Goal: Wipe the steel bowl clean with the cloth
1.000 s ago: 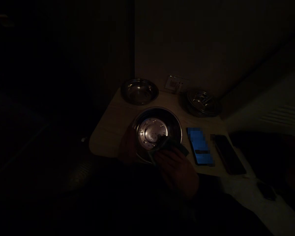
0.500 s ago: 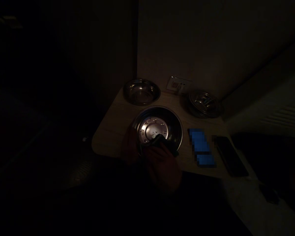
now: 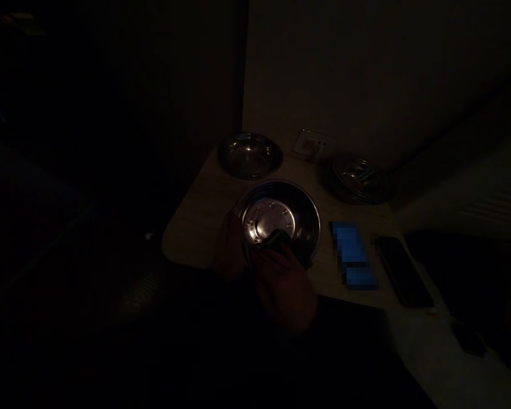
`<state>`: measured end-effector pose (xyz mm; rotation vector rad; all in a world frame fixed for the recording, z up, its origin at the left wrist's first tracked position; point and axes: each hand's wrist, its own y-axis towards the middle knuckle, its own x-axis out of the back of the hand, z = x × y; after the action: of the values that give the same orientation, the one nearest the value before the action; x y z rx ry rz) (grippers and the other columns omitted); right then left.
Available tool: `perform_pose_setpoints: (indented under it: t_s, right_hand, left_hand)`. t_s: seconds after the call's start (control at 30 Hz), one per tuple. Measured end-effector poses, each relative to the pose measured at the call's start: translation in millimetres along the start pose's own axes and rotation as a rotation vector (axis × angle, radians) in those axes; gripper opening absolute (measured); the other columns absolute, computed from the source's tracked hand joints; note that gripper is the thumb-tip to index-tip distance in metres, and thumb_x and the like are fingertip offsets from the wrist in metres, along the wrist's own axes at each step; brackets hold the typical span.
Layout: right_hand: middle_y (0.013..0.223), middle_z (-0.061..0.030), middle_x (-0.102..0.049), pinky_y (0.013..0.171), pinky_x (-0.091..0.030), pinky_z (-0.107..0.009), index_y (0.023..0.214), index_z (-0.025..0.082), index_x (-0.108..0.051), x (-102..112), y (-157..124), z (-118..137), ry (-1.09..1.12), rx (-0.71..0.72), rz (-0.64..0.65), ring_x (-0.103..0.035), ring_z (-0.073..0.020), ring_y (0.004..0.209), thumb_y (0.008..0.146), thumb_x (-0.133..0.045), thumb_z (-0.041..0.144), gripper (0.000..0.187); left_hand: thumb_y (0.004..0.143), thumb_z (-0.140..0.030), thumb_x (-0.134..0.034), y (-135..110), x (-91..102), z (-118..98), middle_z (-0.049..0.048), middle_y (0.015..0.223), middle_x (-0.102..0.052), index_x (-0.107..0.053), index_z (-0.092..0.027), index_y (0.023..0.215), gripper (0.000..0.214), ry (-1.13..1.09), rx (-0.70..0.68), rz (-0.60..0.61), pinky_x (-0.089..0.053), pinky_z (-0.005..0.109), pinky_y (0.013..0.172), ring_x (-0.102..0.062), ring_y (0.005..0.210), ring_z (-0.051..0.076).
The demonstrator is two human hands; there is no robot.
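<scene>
Dim room, plain flat wall at the far side, rectangular socket plate low on it. Pale wood-grain table, rounded near-left corner. Steel bowl sits centre-near on it: round, deep, polished, flat floor with a circular ring. Bright marks dot that floor; could be droplets or just glints, too dark to be sure. Dark cloth, soft and bunched, is inside the bowl at its near side, draping toward the near-right rim. Right hand is on the cloth, fingers close together, pressing it against the bowl. Left hand is at the bowl's left rim; can't tell how its fingers are set. Far left: shallow steel basin, round, shiny inside. Far right: stacked metal dishes, nested rims, streaky reflections in the top one. Right of the bowl: phone with blue-lit, pixelated screen, then a black slab-shaped device.
</scene>
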<state>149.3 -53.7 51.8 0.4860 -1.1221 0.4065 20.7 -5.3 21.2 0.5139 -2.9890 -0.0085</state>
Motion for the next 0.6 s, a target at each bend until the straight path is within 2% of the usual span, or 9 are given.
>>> perform_pose_setpoints:
  t_s: [0.13,0.37,0.6]
  right_hand:
    - [0.124,-0.0091,-0.062,0.109,-0.024,-0.055,0.124,0.014,-0.056,10,-18,-16,-0.065,0.037,0.022,-0.054,-0.025,0.116,0.088,-0.046,0.013,0.038]
    - [0.12,-0.0104,-0.064,0.109,-0.028,-0.052,0.122,0.013,-0.057,-1,-1,-1,-0.071,0.042,-0.035,-0.056,-0.023,0.114,0.088,-0.049,0.014,0.035]
    - [0.122,-0.0092,-0.063,0.109,-0.026,-0.055,0.123,0.016,-0.056,7,-21,-17,-0.118,0.06,-0.022,-0.056,-0.0243,0.114,0.088,-0.047,0.013,0.036]
  left_hand:
    - [0.095,-0.028,-0.026,3,-0.7,-10,0.0076,0.125,-0.06,-0.056,-0.015,0.117,0.039,0.009,0.012,0.001,-0.039,0.03,0.104,-0.053,0.118,0.02]
    - [0.095,-0.039,-0.027,4,-1.8,-8,0.008,0.12,-0.063,-0.058,-0.017,0.113,0.042,0.024,0.029,-0.041,-0.042,0.033,0.1,-0.056,0.112,0.021]
    - [0.095,-0.035,-0.026,4,-3.0,-6,0.0088,0.122,-0.062,-0.057,-0.015,0.117,0.043,0.039,-0.025,-0.044,-0.041,0.034,0.101,-0.055,0.115,0.02]
